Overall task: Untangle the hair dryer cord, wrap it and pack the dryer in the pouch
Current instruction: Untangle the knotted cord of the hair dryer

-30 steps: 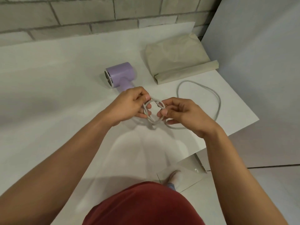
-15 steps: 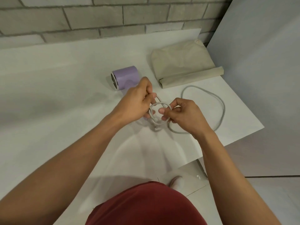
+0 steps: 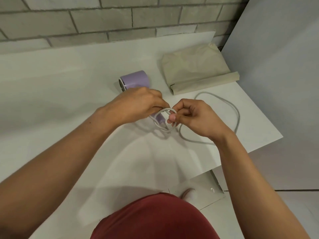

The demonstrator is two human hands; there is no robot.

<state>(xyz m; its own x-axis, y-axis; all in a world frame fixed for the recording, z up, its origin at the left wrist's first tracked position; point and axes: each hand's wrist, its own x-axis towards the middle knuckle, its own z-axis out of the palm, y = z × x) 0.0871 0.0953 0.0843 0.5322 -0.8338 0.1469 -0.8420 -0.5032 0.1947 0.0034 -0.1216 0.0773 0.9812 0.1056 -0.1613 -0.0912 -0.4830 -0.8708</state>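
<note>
– Cord (image 3: 238, 116): where is it?
– Small loops are held between both hands, just above the white table (image 3: 51, 87); the rest curves off right.
– And the hands?
– The right hand (image 3: 195, 118) pinches a loop. The left hand (image 3: 136, 104), fingers curled, grips the loops' other side, over the purple dryer (image 3: 135, 81). The beige pouch (image 3: 195, 66) lies beyond.

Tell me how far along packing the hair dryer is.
Nothing looks finished yet. In hand: the left hand and right hand both pinch small loops of the cord beside the handle of the dryer. Left to do: a long loop lies loose on the table, so wrapping remains, and the dryer lies outside the pouch.
</note>
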